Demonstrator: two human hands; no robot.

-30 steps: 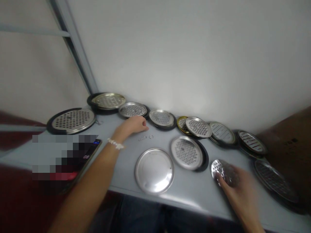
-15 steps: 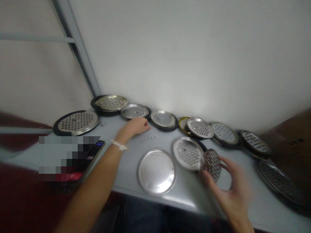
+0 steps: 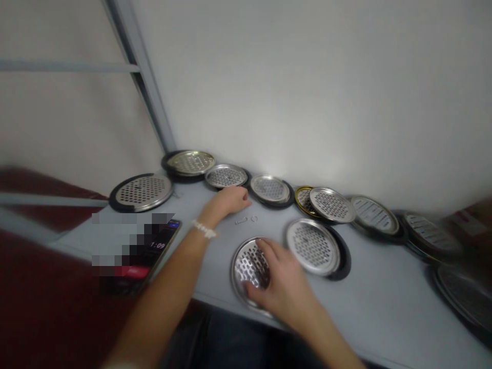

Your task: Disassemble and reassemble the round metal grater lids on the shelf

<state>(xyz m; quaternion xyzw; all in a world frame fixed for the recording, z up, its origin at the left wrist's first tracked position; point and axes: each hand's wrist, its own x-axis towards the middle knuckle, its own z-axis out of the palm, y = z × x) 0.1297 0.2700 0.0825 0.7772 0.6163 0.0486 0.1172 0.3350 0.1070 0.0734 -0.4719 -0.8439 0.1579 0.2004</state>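
Note:
My right hand (image 3: 286, 284) grips a small perforated metal disc (image 3: 249, 264) by its edges, thumb on the near side and fingers on the far side. The disc lies over a round, shallow metal plate (image 3: 235, 284), whose rim shows around it. Whether the two touch is hard to tell. Farther back, my left hand (image 3: 231, 201) rests on the table with its fingers curled closed; what they may hold is hidden. Just in front of it lie a small metal pin-like piece (image 3: 241, 221) and a small ring (image 3: 254, 219).
Perforated discs on dark-edged round bases, such as one at the left (image 3: 143, 192) and one near my right hand (image 3: 313, 247), stand along the wall. A phone (image 3: 157, 251) lies at the left of the grey table (image 3: 369, 302). A brown box (image 3: 471, 220) is at the right.
My right hand has carried the perforated disc left, from beside the nearby disc to over the shiny plate. The left hand keeps its place on the table; the view has shifted slightly.

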